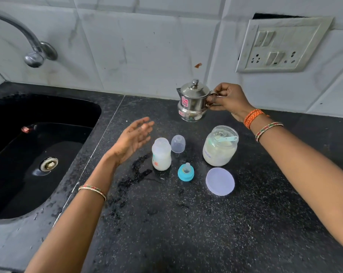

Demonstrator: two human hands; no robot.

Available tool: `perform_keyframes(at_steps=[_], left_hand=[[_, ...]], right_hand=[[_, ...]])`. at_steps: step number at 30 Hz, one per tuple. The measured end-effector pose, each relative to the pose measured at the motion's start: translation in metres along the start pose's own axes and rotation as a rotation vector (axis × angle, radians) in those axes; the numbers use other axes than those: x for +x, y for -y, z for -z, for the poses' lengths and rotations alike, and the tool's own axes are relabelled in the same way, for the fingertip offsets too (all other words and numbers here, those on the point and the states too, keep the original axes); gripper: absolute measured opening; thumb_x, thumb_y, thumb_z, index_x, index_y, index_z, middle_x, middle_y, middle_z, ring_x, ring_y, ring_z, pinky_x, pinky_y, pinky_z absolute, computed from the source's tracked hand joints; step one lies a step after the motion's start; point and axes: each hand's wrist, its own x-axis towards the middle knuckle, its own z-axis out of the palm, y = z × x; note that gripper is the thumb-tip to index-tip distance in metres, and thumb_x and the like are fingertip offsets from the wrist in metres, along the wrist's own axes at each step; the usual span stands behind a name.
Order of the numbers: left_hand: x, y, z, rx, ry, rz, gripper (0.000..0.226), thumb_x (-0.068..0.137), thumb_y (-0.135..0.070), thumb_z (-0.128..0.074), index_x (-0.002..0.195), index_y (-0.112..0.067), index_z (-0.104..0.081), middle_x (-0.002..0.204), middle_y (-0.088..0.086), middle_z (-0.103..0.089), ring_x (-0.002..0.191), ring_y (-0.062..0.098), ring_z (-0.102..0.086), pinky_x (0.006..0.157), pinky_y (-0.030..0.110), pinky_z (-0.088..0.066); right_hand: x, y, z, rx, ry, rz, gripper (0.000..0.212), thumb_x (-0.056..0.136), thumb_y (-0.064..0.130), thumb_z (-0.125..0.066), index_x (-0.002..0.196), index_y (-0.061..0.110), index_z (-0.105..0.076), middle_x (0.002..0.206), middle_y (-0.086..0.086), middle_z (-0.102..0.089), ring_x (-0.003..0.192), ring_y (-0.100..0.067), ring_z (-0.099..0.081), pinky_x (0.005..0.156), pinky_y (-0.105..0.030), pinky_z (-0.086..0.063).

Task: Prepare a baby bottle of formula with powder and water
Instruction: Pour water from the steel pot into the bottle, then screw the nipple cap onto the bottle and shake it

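Standing near the wall on the black counter (186, 223), the steel kettle (193, 102) is being gripped by its handle by the right hand (228, 100). The left hand (134, 137) is being held open, fingers spread, beside the uncapped baby bottle (161, 154), with the open formula jar (220, 145) nearby.

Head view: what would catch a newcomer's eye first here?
The right hand grips the handle of a small lidded steel pot near the back wall. In front stand an uncapped translucent baby bottle and an open clear jar of white powder. The left hand hovers open beside the bottle.
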Motion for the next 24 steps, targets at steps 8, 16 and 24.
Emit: perform_keyframes(at_steps=[8, 16, 24], left_hand=[[0.083, -0.022, -0.019, 0.055, -0.066, 0.054, 0.025, 0.094, -0.013, -0.052, 0.118, -0.020, -0.057, 0.117, 0.000, -0.067, 0.111, 0.019, -0.062, 0.094, 0.034, -0.050], [0.132, -0.015, -0.037, 0.173, -0.013, 0.121, 0.045, 0.091, 0.002, -0.051, 0.133, -0.015, -0.048, 0.134, -0.002, -0.055, 0.116, 0.008, -0.055, 0.101, 0.027, -0.042], [0.145, -0.005, -0.037, 0.231, 0.024, 0.148, 0.048, 0.091, 0.004, -0.049, 0.136, -0.013, -0.046, 0.136, -0.001, -0.053, 0.116, 0.005, -0.054, 0.098, 0.022, -0.043]], right_hand=[[0.052, -0.036, -0.006, 0.048, -0.040, -0.110, 0.024, 0.082, -0.008, -0.064, 0.078, 0.012, -0.052, 0.080, -0.009, -0.059, 0.075, -0.016, -0.064, 0.065, -0.032, -0.060], [0.092, -0.061, -0.014, 0.180, -0.076, -0.169, 0.024, 0.084, -0.012, -0.059, 0.080, 0.010, -0.052, 0.085, -0.010, -0.054, 0.083, -0.023, -0.061, 0.068, -0.034, -0.060], [0.104, -0.078, -0.014, 0.198, -0.076, -0.224, 0.025, 0.085, -0.014, -0.056, 0.082, 0.011, -0.052, 0.086, -0.009, -0.054, 0.084, -0.019, -0.062, 0.081, -0.040, -0.055]])
